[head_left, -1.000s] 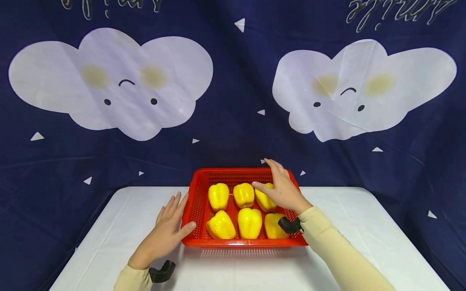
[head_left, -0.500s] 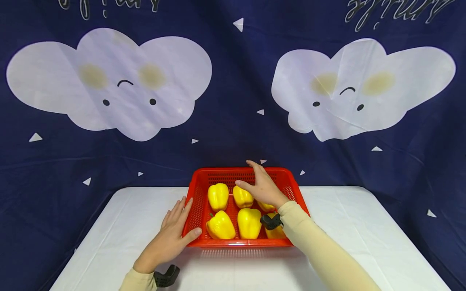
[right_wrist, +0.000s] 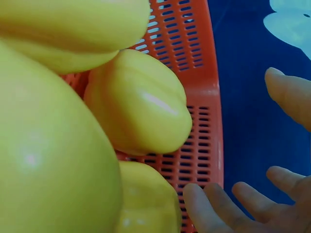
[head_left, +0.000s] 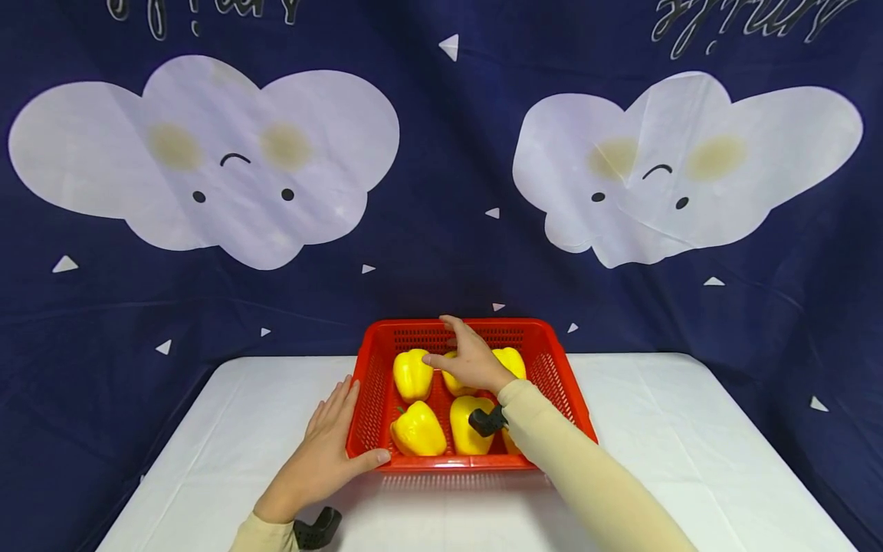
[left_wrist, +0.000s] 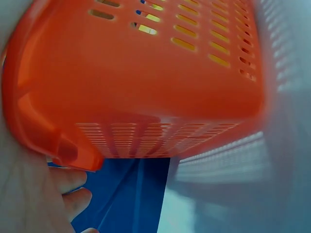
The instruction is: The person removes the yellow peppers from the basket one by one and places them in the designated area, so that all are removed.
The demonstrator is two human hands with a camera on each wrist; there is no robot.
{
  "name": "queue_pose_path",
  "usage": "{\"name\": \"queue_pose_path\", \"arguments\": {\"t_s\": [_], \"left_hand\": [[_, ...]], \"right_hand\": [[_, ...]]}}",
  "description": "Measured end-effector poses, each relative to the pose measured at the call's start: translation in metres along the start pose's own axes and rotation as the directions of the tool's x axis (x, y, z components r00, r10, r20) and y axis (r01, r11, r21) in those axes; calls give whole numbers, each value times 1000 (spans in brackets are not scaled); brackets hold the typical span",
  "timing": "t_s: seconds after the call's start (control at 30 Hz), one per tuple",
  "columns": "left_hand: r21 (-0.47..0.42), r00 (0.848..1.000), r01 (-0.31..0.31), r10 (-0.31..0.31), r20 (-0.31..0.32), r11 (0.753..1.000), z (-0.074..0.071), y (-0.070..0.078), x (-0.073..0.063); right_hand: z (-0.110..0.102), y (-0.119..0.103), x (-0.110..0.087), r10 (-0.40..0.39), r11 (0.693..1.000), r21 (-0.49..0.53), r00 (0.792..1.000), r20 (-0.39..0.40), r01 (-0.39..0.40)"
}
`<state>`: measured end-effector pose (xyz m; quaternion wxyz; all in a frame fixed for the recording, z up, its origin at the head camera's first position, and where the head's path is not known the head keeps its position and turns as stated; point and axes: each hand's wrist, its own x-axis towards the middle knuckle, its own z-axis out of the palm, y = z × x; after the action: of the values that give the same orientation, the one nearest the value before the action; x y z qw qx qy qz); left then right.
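Where the surface (head_left: 428, 525) comes nearest: white cloth reaches from the bottom of the head view to the basket (head_left: 431, 463), with the left sleeve (head_left: 265, 537) and right sleeve (head_left: 586, 475) coming in from the near side.
Left hand (head_left: 320, 445): fingers straight along the basket's left rim, thumb at its near left corner.
Left margin: cloth lies between this hand and the slanting left edge.
Right margin: a broad stretch of cloth runs from the basket to the right edge, crossed at its near end by the sleeve.
Basket: red, perforated, upright, near the middle of the surface, two rows of yellow peppers inside.
Near row: three peppers (head_left: 418, 429), the right one mostly behind the sleeve.
Right hand (head_left: 476, 362): wide, thumb apart from the extended fingers, above the middle pepper of the far row; contact cannot be told.
Far row: three peppers, the middle one partly covered.
Far edge: straight, round-cornered, just before the curtain (head_left: 441, 192).
Curtain: dark blue, printed with two pale clouds (head_left: 207, 172) and small white triangles (head_left: 65, 264).
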<state>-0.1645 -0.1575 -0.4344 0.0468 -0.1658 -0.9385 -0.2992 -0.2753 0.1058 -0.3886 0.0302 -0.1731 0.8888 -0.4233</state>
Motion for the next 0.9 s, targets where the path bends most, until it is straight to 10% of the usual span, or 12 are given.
{"name": "queue_pose_path", "arguments": {"t_s": [0.9], "left_hand": [[-3,1000,-15,15,-28,1000,3,-2,-1]], "right_hand": [[34,-12,20,39,933,-357,974,223,45]]}}
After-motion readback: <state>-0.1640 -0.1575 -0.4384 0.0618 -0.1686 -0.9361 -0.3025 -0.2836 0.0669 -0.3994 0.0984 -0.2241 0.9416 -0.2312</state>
